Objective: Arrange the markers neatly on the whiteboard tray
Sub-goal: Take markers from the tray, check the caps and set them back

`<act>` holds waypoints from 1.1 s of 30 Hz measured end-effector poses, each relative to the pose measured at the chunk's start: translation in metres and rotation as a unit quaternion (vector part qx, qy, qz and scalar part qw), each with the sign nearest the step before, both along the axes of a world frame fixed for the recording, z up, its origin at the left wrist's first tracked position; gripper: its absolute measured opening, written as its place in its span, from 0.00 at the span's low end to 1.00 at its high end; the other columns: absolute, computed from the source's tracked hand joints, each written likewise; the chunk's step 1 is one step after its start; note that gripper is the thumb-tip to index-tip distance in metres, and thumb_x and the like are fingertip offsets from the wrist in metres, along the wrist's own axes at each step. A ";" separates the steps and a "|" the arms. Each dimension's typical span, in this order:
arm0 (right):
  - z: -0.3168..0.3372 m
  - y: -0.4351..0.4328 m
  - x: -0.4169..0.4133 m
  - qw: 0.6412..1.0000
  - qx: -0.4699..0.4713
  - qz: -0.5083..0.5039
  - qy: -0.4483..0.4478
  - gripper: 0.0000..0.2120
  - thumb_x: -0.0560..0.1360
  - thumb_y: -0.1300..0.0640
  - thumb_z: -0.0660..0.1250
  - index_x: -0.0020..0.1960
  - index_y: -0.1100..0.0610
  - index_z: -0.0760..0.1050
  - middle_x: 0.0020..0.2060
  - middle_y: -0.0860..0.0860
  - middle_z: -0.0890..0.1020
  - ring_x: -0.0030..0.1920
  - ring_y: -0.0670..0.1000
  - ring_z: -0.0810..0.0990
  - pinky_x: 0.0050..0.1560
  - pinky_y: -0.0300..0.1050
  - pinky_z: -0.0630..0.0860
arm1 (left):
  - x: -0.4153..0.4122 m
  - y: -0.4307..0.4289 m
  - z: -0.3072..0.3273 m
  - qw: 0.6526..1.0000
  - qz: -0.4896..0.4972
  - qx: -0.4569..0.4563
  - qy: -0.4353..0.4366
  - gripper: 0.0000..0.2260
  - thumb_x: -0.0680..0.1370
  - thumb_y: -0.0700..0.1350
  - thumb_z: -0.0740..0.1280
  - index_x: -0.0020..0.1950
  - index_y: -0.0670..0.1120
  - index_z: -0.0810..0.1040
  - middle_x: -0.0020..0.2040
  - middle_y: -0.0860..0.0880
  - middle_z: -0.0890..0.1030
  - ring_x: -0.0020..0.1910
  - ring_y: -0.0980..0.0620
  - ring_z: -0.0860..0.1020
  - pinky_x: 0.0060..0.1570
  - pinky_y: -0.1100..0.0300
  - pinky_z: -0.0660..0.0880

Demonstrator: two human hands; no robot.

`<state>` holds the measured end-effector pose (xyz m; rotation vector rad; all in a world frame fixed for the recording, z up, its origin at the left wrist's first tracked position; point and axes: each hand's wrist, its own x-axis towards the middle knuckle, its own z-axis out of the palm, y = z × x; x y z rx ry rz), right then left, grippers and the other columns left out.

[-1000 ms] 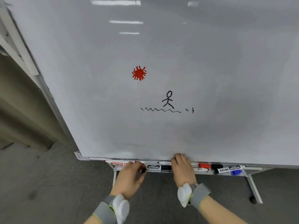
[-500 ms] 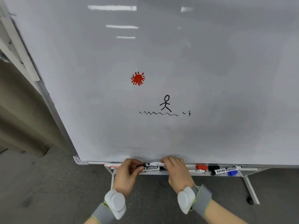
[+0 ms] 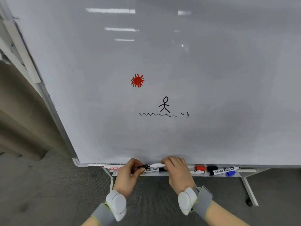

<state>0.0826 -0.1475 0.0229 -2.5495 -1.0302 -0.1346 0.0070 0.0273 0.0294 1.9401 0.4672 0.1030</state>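
Observation:
A narrow metal tray [image 3: 249, 174] runs under the whiteboard. My left hand [image 3: 129, 174] and my right hand [image 3: 176, 171] both grip a white marker with a black cap [image 3: 154, 165], held level just above the tray. Under it a second black-labelled marker [image 3: 152, 169] lies on the tray. A red-labelled marker [image 3: 114, 168] lies left of my left hand. Right of my right hand lie a white marker [image 3: 197, 171], a red cap [image 3: 200, 168], a black cap [image 3: 212, 168], a slanted black marker [image 3: 225, 170] and a blue cap [image 3: 230, 173].
The whiteboard [image 3: 162, 62] fills the view, with a red sun [image 3: 137, 80] and a black stick figure [image 3: 164, 104] drawn on it. Grey carpet [image 3: 48, 185] lies below. A stand leg with a castor [image 3: 249, 201] is at the lower right.
My hands have come closer together and lifted one black-capped marker off the tray; before, they rested on the markers lying there. The other markers have not moved.

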 end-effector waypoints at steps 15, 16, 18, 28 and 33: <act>-0.001 -0.005 -0.003 0.997 0.056 0.027 0.053 0.23 0.51 0.78 0.72 0.41 0.60 0.76 0.33 0.56 0.80 0.38 0.47 0.66 0.41 0.41 0.62 | -0.002 -0.023 0.007 0.993 -0.060 0.101 0.018 0.07 0.74 0.38 0.66 0.51 0.45 0.81 0.36 0.59 0.78 0.38 0.63 0.76 0.38 0.79 0.67; 0.001 -0.006 -0.002 0.997 0.052 0.027 0.055 0.22 0.51 0.78 0.73 0.40 0.60 0.77 0.33 0.56 0.80 0.38 0.47 0.66 0.41 0.42 0.62 | -0.002 -0.026 0.007 0.993 -0.051 0.105 0.015 0.08 0.74 0.38 0.67 0.51 0.45 0.81 0.36 0.58 0.79 0.38 0.63 0.76 0.38 0.80 0.66; 0.001 -0.007 -0.002 0.997 0.038 0.038 0.051 0.23 0.49 0.78 0.73 0.40 0.60 0.77 0.32 0.55 0.80 0.38 0.47 0.66 0.42 0.42 0.62 | -0.004 -0.031 0.004 0.994 -0.043 0.097 0.019 0.08 0.74 0.38 0.67 0.51 0.45 0.81 0.36 0.56 0.79 0.37 0.64 0.75 0.37 0.81 0.66; 0.001 -0.016 -0.007 0.996 -0.013 0.077 0.044 0.25 0.43 0.74 0.76 0.37 0.57 0.77 0.30 0.51 0.79 0.38 0.46 0.65 0.39 0.39 0.65 | -0.010 -0.041 0.002 0.993 -0.053 0.092 0.055 0.07 0.74 0.36 0.66 0.45 0.46 0.81 0.28 0.59 0.77 0.31 0.63 0.75 0.38 0.68 0.72; 0.018 -0.023 -0.008 0.979 -0.086 0.093 0.157 0.15 0.68 0.72 0.64 0.53 0.65 0.75 0.48 0.61 0.78 0.49 0.59 0.76 0.48 0.49 0.75 | -0.010 -0.041 0.000 0.985 -0.100 0.134 0.042 0.06 0.75 0.40 0.64 0.47 0.47 0.81 0.28 0.61 0.74 0.31 0.64 0.72 0.34 0.74 0.66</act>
